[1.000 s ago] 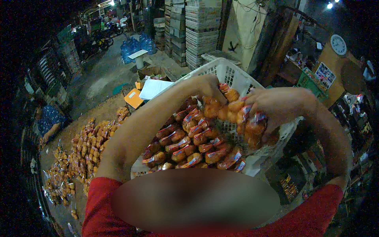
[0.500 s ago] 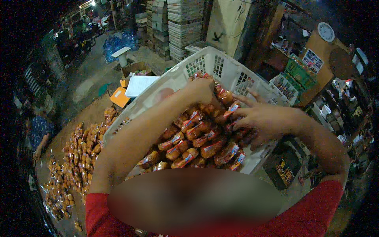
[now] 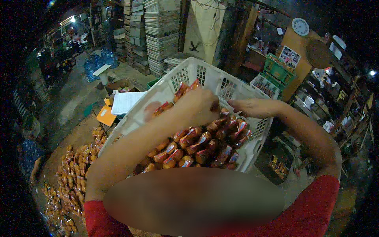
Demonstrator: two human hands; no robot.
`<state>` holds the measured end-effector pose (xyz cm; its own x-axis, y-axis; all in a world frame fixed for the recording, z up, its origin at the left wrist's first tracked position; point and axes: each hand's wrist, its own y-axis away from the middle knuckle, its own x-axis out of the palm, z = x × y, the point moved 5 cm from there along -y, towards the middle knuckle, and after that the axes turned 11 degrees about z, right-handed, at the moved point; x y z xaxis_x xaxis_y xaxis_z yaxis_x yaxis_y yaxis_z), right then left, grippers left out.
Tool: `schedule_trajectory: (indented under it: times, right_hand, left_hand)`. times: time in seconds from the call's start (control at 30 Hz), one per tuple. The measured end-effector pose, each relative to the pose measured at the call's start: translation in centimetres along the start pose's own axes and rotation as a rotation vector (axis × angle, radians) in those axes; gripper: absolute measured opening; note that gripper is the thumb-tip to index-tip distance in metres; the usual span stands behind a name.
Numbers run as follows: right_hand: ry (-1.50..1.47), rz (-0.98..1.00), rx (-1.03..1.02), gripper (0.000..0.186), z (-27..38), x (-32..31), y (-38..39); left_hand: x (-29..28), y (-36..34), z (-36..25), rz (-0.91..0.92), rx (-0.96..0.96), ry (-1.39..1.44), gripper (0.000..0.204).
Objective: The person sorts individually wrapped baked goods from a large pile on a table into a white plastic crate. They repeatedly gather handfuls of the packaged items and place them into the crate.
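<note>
A white plastic crate (image 3: 213,75) stands in front of me, holding many packaged brown bread rolls (image 3: 189,142) in clear wrap with red, white and blue labels. Inside it, over the pile's upper part, is my left hand (image 3: 201,104), its fingers curled downward. Whatever lies in them is hidden by the back of the hand. My right hand (image 3: 250,108) reaches in from the right, above the rolls by the crate's far right wall. Its fingers stretch toward my left hand, with no roll visible in them. More rolls (image 3: 183,90) lean at the crate's far corner.
Many wrapped rolls (image 3: 75,170) lie heaped on a brown surface at left, where another person's arm (image 3: 36,170) shows. White papers (image 3: 126,102) and an orange folder (image 3: 106,115) lie beside the crate. Stacked crates (image 3: 156,35) rise behind; a dark bin (image 3: 276,162) sits right.
My right hand has lifted off the rolls toward the crate's far right wall. My left hand has moved down, away from the far corner. The whole view has shifted.
</note>
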<state>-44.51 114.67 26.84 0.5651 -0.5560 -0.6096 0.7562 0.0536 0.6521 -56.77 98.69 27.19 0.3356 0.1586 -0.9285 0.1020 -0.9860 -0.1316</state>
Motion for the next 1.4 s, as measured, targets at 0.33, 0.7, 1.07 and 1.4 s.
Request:
schedule_trajectory:
  times: [0.33,0.7,1.07,1.4]
  right_hand:
    - [-0.077,-0.088,0.174,0.106,0.7,-2.4,-2.2]
    - [-0.521,0.343,-0.035,0.102,1.0,1.2,-7.2]
    - [-0.465,0.309,0.192,0.101,-0.1,3.3,-3.6]
    - [-0.483,0.327,0.127,0.103,0.2,2.9,-2.9]
  left_hand:
    - [-2.2,-4.0,3.5,-0.340,0.226,-0.006,0.025]
    - [5.4,-14.4,12.7,0.720,-0.181,-0.265,0.031]
    - [5.4,-14.9,12.5,0.805,-0.262,-0.289,0.032]
    - [5.3,-14.6,12.8,0.862,-0.231,-0.416,0.040]
